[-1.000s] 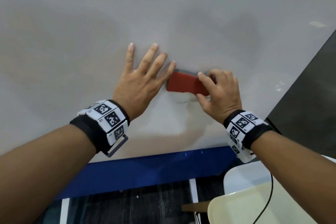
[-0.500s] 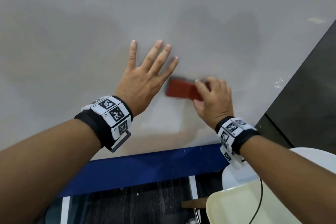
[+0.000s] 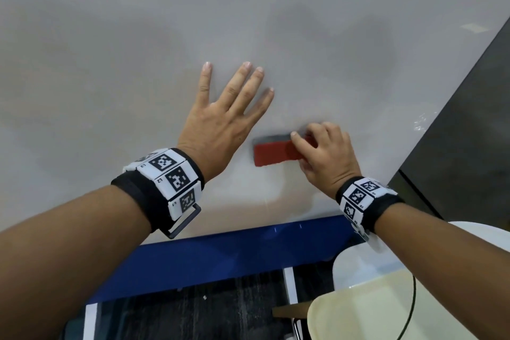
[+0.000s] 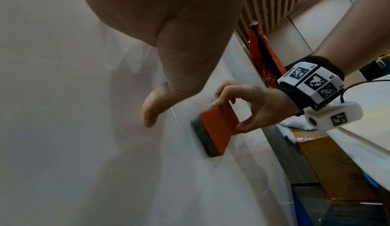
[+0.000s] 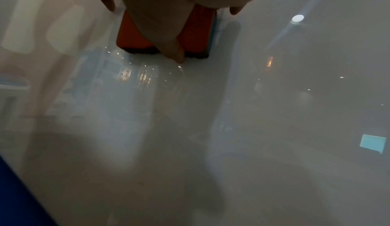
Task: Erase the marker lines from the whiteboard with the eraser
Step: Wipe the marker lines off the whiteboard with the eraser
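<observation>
The whiteboard (image 3: 138, 50) fills most of the head view; I see no marker lines on it, only faint smears. My right hand (image 3: 325, 157) grips the red eraser (image 3: 276, 154) at its right end and holds its grey felt against the board. In the left wrist view the eraser (image 4: 217, 127) sits flat on the board, pinched between the thumb and fingers of the right hand (image 4: 251, 111). My left hand (image 3: 223, 119) lies flat on the board with its fingers spread, just left of and above the eraser. The right wrist view shows the eraser (image 5: 196, 34) under the fingers.
A blue ledge (image 3: 220, 257) runs along the board's lower edge. A pale chair seat (image 3: 400, 306) stands at the lower right, with a black cable (image 3: 412, 303) over it. The board's right edge (image 3: 430, 130) borders a dark floor. A cardboard box (image 4: 329, 167) sits beyond the board.
My right hand has slid the eraser down the board, away from the left hand's fingertips. The left hand has stayed flat on the board, about where it was.
</observation>
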Motion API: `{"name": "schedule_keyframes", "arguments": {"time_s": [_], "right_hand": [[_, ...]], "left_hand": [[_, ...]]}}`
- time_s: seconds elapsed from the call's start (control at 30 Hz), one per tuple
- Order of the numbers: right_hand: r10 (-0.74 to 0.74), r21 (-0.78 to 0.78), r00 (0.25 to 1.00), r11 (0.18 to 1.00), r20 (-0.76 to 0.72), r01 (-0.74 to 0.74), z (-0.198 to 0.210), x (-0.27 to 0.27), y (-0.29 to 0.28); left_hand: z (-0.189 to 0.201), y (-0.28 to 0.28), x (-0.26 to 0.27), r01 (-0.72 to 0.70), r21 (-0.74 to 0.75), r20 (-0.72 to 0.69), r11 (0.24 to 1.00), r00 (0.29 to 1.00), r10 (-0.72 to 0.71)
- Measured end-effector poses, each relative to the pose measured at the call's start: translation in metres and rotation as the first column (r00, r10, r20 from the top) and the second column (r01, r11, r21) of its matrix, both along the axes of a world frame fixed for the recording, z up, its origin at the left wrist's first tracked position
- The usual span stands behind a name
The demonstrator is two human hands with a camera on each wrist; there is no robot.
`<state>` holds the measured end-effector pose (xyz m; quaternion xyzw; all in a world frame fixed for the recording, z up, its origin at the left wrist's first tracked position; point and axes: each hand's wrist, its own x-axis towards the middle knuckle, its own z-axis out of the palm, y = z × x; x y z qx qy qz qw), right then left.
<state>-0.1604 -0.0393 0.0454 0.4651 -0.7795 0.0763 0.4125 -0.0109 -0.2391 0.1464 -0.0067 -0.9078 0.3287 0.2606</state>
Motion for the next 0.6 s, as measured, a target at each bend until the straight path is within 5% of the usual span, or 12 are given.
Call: {"name": "schedule_keyframes", "arguments": {"time_s": [0.07,0.27,0.43,0.6], "right_hand": [[0.010,0.035,0.999,0.999,-0.031,-0.009,0.007,-0.005,0.006],[-0.049,-0.258,0.988,0.962,0.149,0.086,0.038,-0.018,0.022],[-0.058,0.032,0.989,0.998,0.134,0.054,-0.005,-0.011,0.029],[-0.119,-0.190,0.979,0.970,0.165,0.150,0.027,-0.026,0.045]], "left_hand": [[-0.001,0.005,-0.003,-0.008,-0.009,0.006,1.000,1.000,0.008],[0.001,0.008,-0.007,-0.014,0.010,0.032,1.000,0.999,0.013],[-0.001,0.007,-0.007,0.002,0.009,0.028,1.000,1.000,-0.003],[-0.001,0.006,-0.008,0.012,0.019,0.035,1.000,0.999,-0.012]]}}
